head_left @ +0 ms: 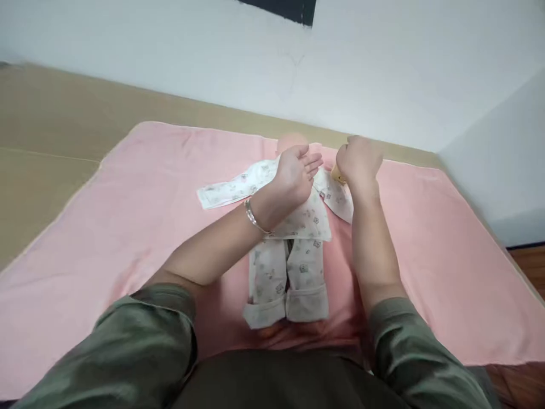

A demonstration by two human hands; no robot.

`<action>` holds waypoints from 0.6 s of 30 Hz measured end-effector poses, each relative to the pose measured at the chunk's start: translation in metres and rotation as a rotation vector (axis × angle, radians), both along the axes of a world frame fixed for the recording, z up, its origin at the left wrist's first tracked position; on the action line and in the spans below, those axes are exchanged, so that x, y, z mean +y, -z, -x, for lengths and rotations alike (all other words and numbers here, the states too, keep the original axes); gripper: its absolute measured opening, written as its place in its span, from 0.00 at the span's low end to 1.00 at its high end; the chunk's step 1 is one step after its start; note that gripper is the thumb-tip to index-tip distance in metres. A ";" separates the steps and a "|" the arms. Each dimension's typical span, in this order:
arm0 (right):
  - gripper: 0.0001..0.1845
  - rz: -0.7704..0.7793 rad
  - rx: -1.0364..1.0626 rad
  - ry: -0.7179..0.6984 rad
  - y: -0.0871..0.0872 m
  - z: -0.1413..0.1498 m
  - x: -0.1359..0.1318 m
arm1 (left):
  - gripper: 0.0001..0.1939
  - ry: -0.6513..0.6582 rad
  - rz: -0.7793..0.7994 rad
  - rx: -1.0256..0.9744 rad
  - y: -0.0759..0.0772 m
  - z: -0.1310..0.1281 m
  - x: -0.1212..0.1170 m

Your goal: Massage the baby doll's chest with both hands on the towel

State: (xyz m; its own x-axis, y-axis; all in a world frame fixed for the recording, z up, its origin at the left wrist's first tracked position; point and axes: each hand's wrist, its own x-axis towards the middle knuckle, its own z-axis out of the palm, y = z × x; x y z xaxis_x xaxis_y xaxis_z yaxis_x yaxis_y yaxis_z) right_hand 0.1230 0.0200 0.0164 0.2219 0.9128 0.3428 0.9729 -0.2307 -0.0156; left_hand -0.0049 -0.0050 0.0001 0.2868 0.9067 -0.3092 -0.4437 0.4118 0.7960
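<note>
- Head view, and we have the left hand (296,173) palm up, well unfolded, fingers straight and close together, thumb out to the side, over the doll's chest; whether its back touches the cloth, we cannot tell.
- Over to the right hand (361,159): curled into a fist, knuckles up, around a small yellow thing (339,174), most of it hidden from us by the hand.
- Doll (304,224) lies between our forearms, head at the far side, partly behind the left hand; one sleeve stretches out to the left, the other comes down beside the right forearm.
- Now the markings: white printed top (258,173) and trousers (305,264) carry little dark motifs, too small and soft for us to read; dark marks on the yellow thing, just as unreadable.
- We spot a silvery bracelet (252,217) on the left wrist, and a pink blanket (430,238) spread under the doll.
</note>
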 end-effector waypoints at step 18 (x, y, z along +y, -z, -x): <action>0.30 -0.165 0.339 -0.635 0.005 0.049 -0.086 | 0.28 0.069 -0.743 0.661 -0.038 0.075 -0.092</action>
State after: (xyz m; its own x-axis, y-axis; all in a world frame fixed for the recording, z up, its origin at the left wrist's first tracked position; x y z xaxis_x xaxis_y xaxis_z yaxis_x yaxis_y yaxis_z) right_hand 0.0739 -0.0658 0.0116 -0.2137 0.8435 0.4928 0.8538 0.4064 -0.3253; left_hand -0.0798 -0.0972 0.0380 0.3213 0.9227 0.2129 0.1882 -0.2826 0.9406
